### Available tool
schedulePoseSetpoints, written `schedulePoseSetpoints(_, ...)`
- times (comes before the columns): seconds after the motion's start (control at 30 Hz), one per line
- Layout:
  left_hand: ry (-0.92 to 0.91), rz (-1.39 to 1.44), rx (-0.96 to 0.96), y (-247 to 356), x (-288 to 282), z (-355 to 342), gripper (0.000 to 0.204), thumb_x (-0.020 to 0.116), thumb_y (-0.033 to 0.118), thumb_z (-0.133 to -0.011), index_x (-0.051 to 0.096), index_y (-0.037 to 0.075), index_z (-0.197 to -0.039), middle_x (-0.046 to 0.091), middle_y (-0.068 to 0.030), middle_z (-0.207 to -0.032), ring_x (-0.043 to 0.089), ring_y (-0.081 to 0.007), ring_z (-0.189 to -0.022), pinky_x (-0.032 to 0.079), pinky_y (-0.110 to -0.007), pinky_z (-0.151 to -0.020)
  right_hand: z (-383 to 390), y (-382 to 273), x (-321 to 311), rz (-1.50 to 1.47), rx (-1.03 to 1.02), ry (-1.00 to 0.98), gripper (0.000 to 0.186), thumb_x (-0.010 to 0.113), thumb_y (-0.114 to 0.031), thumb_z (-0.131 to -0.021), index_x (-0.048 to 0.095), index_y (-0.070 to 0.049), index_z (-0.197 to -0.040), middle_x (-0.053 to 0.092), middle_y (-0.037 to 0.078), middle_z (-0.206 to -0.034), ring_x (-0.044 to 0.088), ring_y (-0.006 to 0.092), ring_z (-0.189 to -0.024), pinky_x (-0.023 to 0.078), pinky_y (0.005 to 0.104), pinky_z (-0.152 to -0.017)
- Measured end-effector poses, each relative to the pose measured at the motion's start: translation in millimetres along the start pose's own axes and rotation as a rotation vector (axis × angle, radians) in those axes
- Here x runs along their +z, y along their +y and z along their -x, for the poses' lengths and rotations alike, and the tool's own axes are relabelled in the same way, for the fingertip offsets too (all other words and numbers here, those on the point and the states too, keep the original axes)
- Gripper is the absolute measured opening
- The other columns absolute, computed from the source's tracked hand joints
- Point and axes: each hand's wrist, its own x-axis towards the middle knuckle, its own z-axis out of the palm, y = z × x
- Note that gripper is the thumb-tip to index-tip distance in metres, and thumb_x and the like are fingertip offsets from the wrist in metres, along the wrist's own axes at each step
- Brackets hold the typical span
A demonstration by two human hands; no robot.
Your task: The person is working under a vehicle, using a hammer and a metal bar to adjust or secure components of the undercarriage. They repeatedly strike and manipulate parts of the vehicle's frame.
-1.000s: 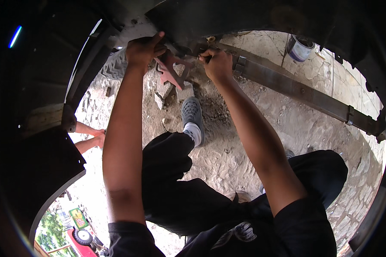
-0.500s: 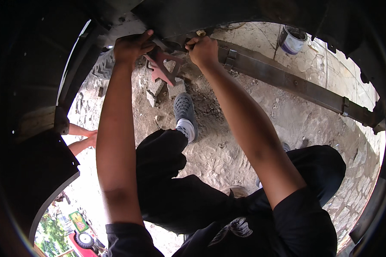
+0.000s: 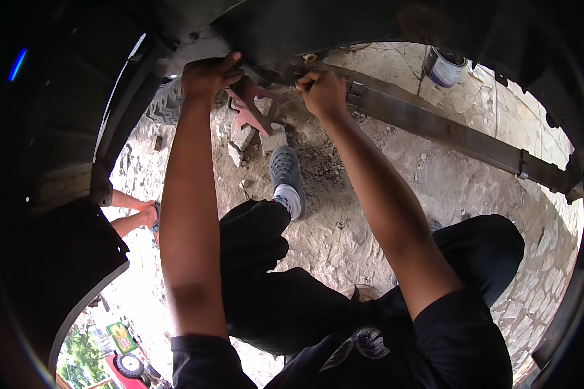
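My left hand (image 3: 207, 79) is up at the dark metal edge of the vehicle body (image 3: 272, 29), its thumb stretched out and its fingers curled round a part I cannot make out. Right beside it, a faded red metal stand (image 3: 250, 107) leans on broken concrete blocks (image 3: 274, 139). My right hand (image 3: 324, 92) is closed near the left end of a long steel beam (image 3: 435, 120). Its fingers are pressed together, and whatever they hold is hidden. A small tan knob (image 3: 310, 58) shows just above that hand.
Dark body panels curve around me on both sides. A paint can (image 3: 445, 67) stands beyond the beam. A tyre (image 3: 167, 104) lies past my left hand. My shoe (image 3: 285, 170) is on the dirt floor below the stand. Another person's feet (image 3: 139, 214) show at left.
My right hand has drawn slightly right and nearer, its fingers still closed. The left hand keeps its place at the metal edge. The whole view has shifted a little.
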Motion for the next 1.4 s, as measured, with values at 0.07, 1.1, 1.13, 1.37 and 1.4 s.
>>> schedulePoseSetpoints(0.07,0.038,0.004,0.041,0,11,-1,0.038,0.084,0.010,-0.085,0.063,-0.017,-0.101,0.072,-0.0228,-0.099,0.075,-0.0314,-0.081,0.068,-0.037,-0.073,-20,-5,2,0.067,-0.001,0.035,0.009,0.080,-0.019,-0.084,0.082,-0.017,-0.092,0.077,0.011,-0.094,0.074,0.0281,-0.090,0.058,0.0403,-0.087)
schedulePoseSetpoints(1.1,0.118,0.064,0.036,-6,7,6,0.041,0.087,0.011,-0.082,0.065,-0.014,-0.105,0.073,-0.0225,-0.101,0.076,-0.0298,-0.078,0.067,-0.031,-0.069,-8,17,-28,-0.040,-0.120,0.123,0.015,0.083,-0.026,-0.085,0.082,-0.020,-0.099,0.078,0.007,-0.097,0.076,0.0230,-0.086,0.058,0.0355,-0.078)
schedulePoseSetpoints(1.13,0.119,0.062,0.047,-7,6,6,0.042,0.087,0.010,-0.081,0.064,-0.014,-0.106,0.073,-0.0229,-0.102,0.076,-0.0300,-0.079,0.067,-0.031,-0.070,-14,16,-23,-0.033,-0.138,0.130,0.014,0.083,-0.025,-0.085,0.083,-0.020,-0.098,0.078,0.007,-0.097,0.076,0.0232,-0.086,0.058,0.0354,-0.078)
schedulePoseSetpoints(1.37,0.061,0.135,0.006,-10,5,-1,0.046,0.088,0.009,-0.080,0.061,-0.013,-0.110,0.072,-0.0210,-0.102,0.075,-0.0308,-0.081,0.067,-0.034,-0.073,-56,5,17,-0.011,-0.159,0.173,0.008,0.077,-0.021,-0.087,0.083,-0.019,-0.092,0.077,0.009,-0.090,0.074,0.0281,-0.085,0.059,0.0377,-0.080)
schedulePoseSetpoints(1.4,0.057,0.157,0.014,-11,6,1,0.045,0.088,0.008,-0.080,0.061,-0.013,-0.110,0.072,-0.0206,-0.102,0.075,-0.0306,-0.081,0.067,-0.034,-0.073,-57,6,16,0.037,-0.150,0.146,0.008,0.078,-0.018,-0.085,0.083,-0.020,-0.090,0.078,0.008,-0.091,0.074,0.0278,-0.087,0.060,0.0376,-0.081)
